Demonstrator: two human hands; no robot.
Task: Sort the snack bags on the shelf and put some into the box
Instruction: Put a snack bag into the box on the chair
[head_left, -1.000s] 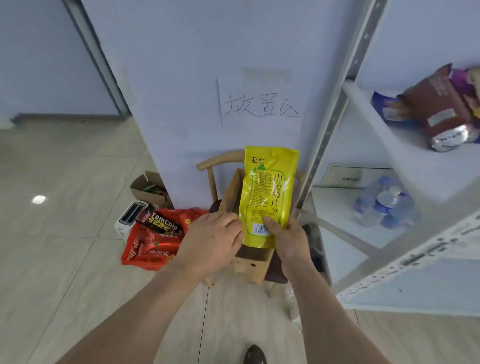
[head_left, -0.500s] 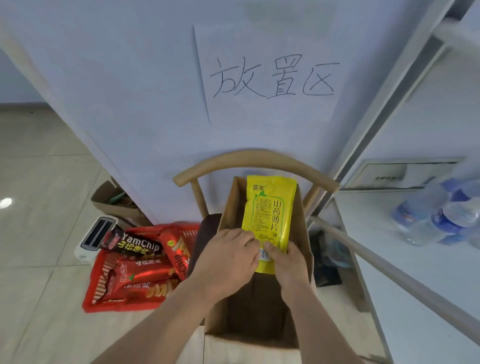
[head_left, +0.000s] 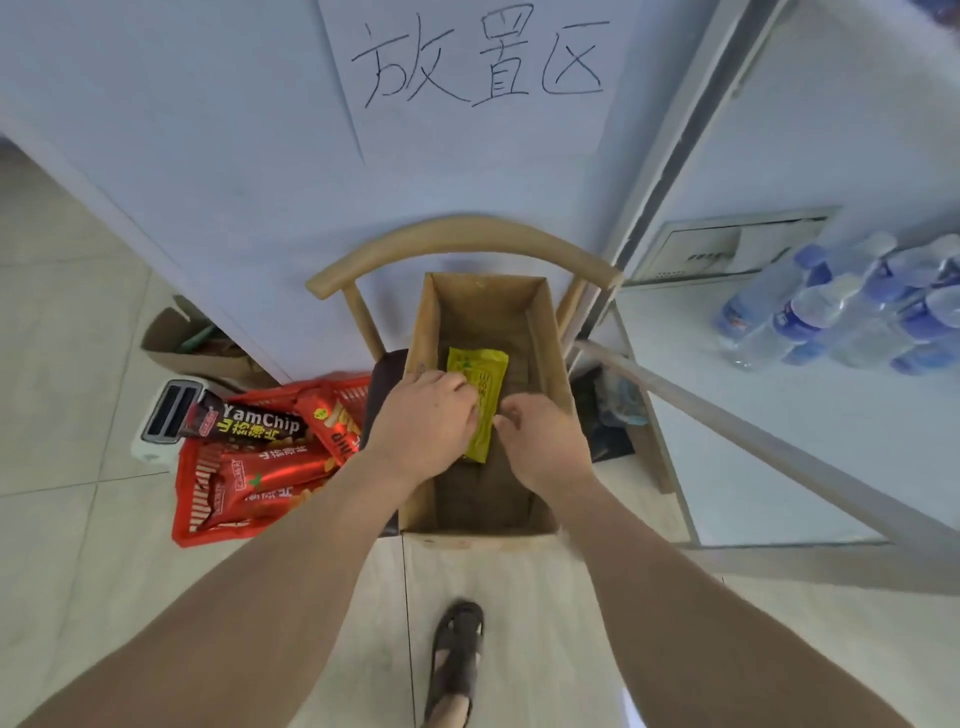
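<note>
Both hands are seen low in the middle of the frame, inside the cardboard box (head_left: 545, 332) that stands on the chair (head_left: 467, 234). The left hand (head_left: 421, 421) and the right hand (head_left: 540, 441) are kept close together on either side of the yellow snack bag (head_left: 480, 384), fingers curled at its edges; whether the bag is truly pinched or only touched cannot be told. Half a second ago the bag was held upright above the box rim; now it has been lowered deep inside, near the bottom. Placement seems almost complete, with only release left. At centre left, a red basket (head_left: 182, 519) of red snack packs is seen on the floor.
</note>
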